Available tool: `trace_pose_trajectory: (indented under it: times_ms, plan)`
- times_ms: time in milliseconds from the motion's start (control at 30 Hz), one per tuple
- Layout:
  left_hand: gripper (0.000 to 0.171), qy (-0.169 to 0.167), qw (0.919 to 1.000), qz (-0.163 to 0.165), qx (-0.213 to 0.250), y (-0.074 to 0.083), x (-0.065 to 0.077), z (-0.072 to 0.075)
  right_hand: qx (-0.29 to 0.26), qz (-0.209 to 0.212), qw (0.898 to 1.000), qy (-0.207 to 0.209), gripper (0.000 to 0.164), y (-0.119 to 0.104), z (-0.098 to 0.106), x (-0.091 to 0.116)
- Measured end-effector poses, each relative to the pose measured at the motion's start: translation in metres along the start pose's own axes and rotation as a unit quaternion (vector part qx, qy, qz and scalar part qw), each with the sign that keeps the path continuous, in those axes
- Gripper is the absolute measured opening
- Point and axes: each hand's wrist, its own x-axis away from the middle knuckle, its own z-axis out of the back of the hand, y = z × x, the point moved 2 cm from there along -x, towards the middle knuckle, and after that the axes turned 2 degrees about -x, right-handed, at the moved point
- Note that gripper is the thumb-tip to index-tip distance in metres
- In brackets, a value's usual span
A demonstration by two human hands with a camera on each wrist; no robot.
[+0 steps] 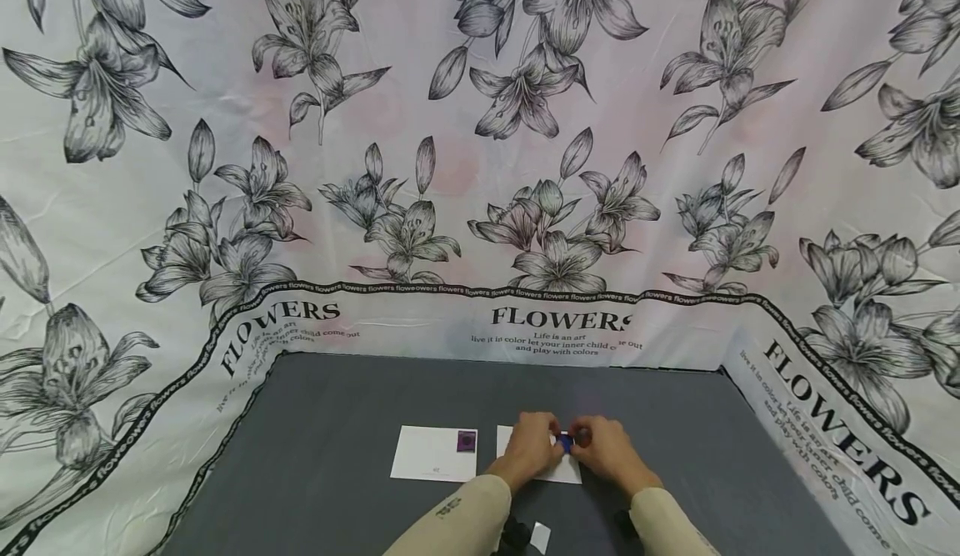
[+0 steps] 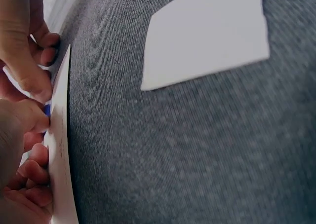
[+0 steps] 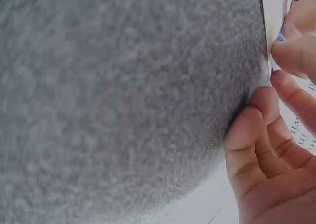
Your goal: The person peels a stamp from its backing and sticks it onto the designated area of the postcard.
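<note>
A white card (image 1: 558, 474) with a small blue piece (image 1: 566, 444) on its right part lies under my hands. My left hand (image 1: 531, 446) rests over the card and pinches the blue piece's left side. From the other side, my right hand (image 1: 609, 454) holds its right edge between thumb and forefinger. The fingertips hide most of the piece. Only a sliver of blue (image 2: 47, 109) shows between the fingers in the left wrist view. In the right wrist view, the outer fingers (image 3: 245, 129) of my right hand are bent against the grey cloth beside the card.
To the left lies a second white card (image 1: 423, 454), bearing a purple square with a dark centre (image 1: 467, 441) in its upper right corner. A white paper scrap (image 2: 205, 36) sits nearer me on the grey table (image 1: 330, 423). Flower-printed curtains (image 1: 420, 323) enclose the table's back and sides.
</note>
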Motion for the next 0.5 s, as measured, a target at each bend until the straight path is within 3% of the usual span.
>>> trace_pose_trajectory:
  times_ms: [267,500]
  plan:
    - [0.019,-0.014,0.9999,0.006,-0.007,-0.013,-0.004,-0.02,-0.01,0.0,1.0,-0.011,0.023,0.001,0.0,0.002]
    - [0.022,-0.036,0.9989,0.027,0.013,0.012,0.009,0.016,-0.004,-0.001,1.0,-0.005,0.024,0.0,0.0,0.002]
